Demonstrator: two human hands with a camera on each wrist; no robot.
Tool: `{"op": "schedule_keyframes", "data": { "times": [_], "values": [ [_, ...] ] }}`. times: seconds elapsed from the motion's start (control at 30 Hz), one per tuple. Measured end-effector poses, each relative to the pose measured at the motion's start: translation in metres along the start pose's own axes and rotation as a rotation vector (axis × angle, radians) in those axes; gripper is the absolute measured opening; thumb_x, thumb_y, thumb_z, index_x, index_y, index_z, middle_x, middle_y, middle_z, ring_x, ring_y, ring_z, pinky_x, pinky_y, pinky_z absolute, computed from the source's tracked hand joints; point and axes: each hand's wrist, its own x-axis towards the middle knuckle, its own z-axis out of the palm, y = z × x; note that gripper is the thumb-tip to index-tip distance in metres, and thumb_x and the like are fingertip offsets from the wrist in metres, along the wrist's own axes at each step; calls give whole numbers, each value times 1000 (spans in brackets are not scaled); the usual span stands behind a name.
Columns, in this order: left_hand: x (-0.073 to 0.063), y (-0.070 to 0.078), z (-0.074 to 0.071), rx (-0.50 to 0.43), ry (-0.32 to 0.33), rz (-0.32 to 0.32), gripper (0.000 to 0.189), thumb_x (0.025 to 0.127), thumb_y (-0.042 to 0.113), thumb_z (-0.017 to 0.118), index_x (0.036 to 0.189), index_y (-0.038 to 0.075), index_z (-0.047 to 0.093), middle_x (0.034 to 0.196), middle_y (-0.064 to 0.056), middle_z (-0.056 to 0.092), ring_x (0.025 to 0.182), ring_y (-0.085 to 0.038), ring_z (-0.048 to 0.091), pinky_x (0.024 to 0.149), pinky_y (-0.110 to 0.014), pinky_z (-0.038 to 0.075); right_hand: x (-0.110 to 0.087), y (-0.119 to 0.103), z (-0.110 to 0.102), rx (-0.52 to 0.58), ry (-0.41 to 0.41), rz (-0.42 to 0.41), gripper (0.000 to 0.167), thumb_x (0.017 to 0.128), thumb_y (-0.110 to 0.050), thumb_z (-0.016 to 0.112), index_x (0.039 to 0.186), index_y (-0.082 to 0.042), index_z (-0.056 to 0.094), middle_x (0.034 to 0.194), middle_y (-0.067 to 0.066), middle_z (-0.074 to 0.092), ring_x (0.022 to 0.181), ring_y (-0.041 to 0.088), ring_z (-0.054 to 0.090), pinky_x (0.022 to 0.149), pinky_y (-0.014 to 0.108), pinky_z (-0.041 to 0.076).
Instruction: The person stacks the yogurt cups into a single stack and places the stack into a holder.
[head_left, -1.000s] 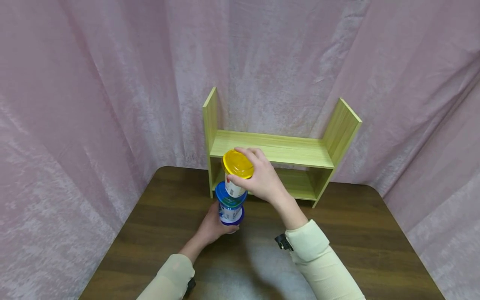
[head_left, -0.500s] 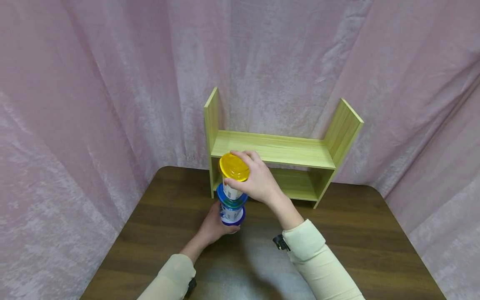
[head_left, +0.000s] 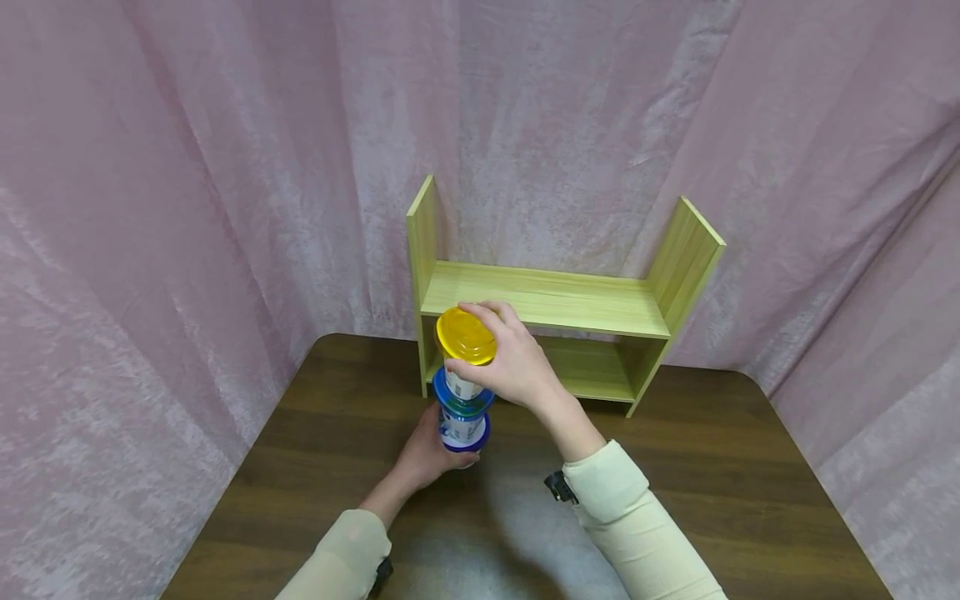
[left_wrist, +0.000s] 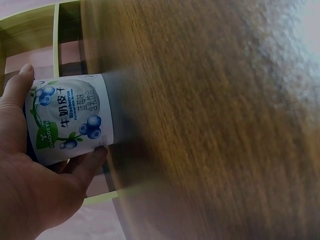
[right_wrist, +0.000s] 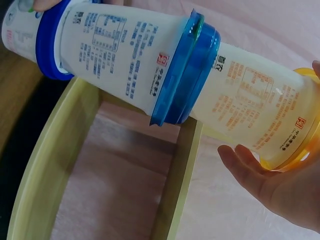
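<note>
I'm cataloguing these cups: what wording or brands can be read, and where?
"牛奶皮子": bottom cup.
"Blueberries": bottom cup.
"蓝莓味": bottom cup.
"含乳饮品": bottom cup.
Green logo on the bottom cup: lettering too small to be sure of.
Middle cup and top cup: print and red marks too blurred to read reliably.

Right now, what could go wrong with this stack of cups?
The top cup meets the blue lid of the middle cup; if the right hand releases it off-centre, it might slide off. The left hand holds low, at the bottom cup, so a bump could topple the other two.
</note>
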Motion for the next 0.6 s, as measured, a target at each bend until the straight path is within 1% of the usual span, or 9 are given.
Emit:
{"op": "schedule_keyframes", "data": {
  "times": [0.17,0.43,0.6],
  "values": [
    [0,-1,0,-4,1,12,98,69,22,96,147,21,36,139,-3,52,127,-27,54,112,-56,38,1,1,2,14,11,-9,74,81,-46,82,145,-24,53,144,5,45,115,26,56,88,43,56],
    [1,-5,2,-5,4,14,100,68,21,96,147,20,35,139,-5,51,126,-28,54,111,-55,38,-1,1,2,22,-3,-3,75,81,-49,82,146,-26,52,143,3,44,119,25,53,93,43,55],
    [3,-6,2,-15,6,15,101,68,23,96,148,21,34,139,-3,50,127,-27,53,111,-55,38,-3,5,-1,38,3,1,76,81,-48,82,147,-26,50,145,1,43,123,24,51,97,45,52]
  ]
}}
